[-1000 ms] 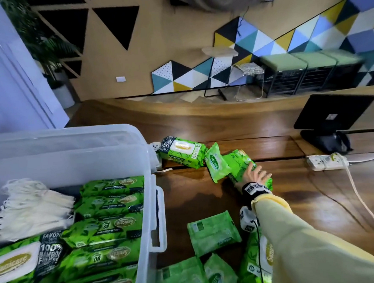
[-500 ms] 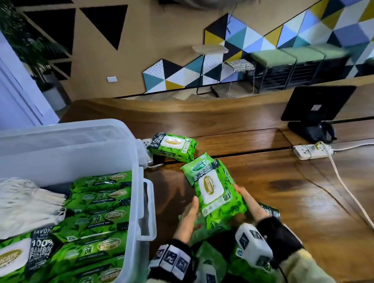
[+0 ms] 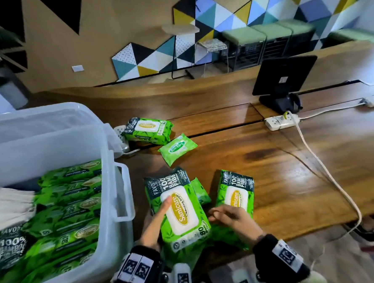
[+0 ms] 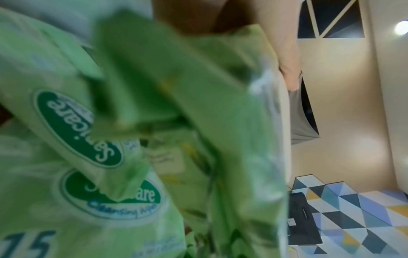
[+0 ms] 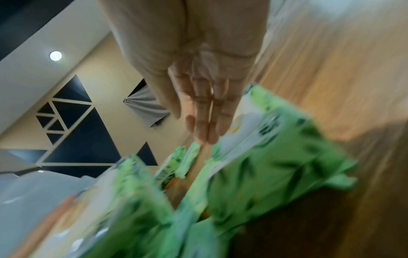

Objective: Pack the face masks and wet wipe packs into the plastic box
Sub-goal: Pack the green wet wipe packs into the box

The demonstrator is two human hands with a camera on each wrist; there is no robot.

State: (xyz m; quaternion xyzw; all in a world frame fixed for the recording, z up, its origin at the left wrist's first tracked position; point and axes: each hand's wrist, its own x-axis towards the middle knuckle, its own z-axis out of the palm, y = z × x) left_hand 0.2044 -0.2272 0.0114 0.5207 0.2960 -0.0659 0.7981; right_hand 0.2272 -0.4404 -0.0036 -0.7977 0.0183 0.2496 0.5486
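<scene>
Sanicare pack [image 3: 182,216] now nearer, left hand [image 3: 153,227] alone gripping — "80" legible.

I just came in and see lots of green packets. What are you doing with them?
A person is packing wet wipes into a plastic box. The left hand holds a big wipe pack over the wooden table, and the right hand is open beside it. Rows of packs and white face masks are already in the box. More packs wait on the table.

Black wristbands [image 3: 138,267] — white coded tags; pale yellow sleeves [image 3: 308,281].
</scene>
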